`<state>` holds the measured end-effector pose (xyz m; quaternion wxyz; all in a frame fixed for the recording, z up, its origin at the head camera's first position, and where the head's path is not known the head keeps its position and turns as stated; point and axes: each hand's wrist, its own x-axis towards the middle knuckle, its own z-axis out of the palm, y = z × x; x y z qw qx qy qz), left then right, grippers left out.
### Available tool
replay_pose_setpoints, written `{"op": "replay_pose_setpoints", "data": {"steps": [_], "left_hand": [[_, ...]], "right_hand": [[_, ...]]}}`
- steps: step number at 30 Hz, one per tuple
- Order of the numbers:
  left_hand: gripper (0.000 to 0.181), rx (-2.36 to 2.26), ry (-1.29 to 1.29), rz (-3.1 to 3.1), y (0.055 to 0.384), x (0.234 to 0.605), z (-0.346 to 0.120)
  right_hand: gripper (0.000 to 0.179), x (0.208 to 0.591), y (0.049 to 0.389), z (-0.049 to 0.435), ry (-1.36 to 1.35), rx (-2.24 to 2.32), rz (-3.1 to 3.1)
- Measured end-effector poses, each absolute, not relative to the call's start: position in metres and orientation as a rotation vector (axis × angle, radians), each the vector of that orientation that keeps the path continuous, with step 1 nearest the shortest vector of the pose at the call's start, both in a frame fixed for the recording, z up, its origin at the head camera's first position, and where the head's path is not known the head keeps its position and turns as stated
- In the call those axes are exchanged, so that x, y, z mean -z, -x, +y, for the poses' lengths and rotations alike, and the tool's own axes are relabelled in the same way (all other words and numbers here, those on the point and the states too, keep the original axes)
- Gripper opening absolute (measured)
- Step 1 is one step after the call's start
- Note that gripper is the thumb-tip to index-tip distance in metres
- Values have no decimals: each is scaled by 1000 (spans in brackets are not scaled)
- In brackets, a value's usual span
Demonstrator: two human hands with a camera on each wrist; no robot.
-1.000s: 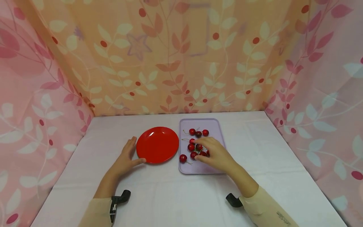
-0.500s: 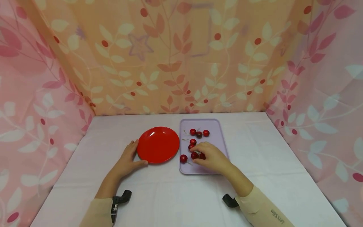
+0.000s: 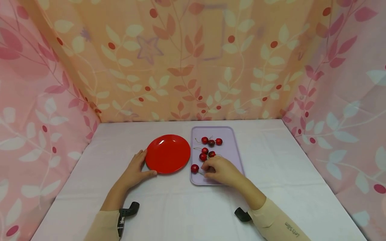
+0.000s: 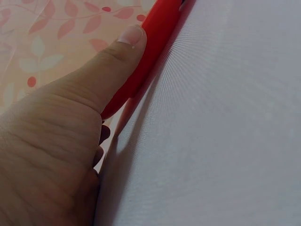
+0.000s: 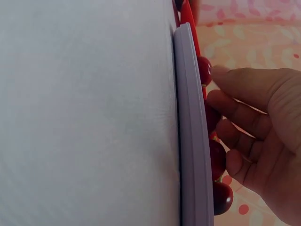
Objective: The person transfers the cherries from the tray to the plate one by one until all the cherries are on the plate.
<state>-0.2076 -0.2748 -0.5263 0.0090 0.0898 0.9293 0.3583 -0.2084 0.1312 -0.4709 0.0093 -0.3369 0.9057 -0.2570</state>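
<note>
- White, lightly creased cloth tabletop [image 3: 169,207]: foreground.
- Orange leaf-printed fabric backdrop [image 3: 120,67]: upright, beyond far edge.
- Pink leaf-printed fabric panels [image 3: 30,107]: left and right sides.

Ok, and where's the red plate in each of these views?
Head: the red plate is left of centre, beside the purple tray.
Left wrist: top centre, edge-on, partly behind the left hand.
Right wrist: a thin red strip, top, beyond the tray.
Shared landmark: white tablecloth.
</note>
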Motion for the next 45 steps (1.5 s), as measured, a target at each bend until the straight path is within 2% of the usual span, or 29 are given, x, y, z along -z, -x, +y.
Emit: {"op": "replay_pose_setpoints", "data": {"steps": [20, 35, 45], "left_hand": [[115, -1110, -256, 2903, 203, 531, -274], [116, -1089, -255, 2916, 203, 528, -274], [115, -1084, -275, 2924, 205, 524, -274]], "right_hand": [[11, 482, 200, 122, 1145, 585, 2993], [10, 486, 203, 120, 1189, 614, 3041], [10, 483, 205, 120, 1126, 752, 3027]]}}
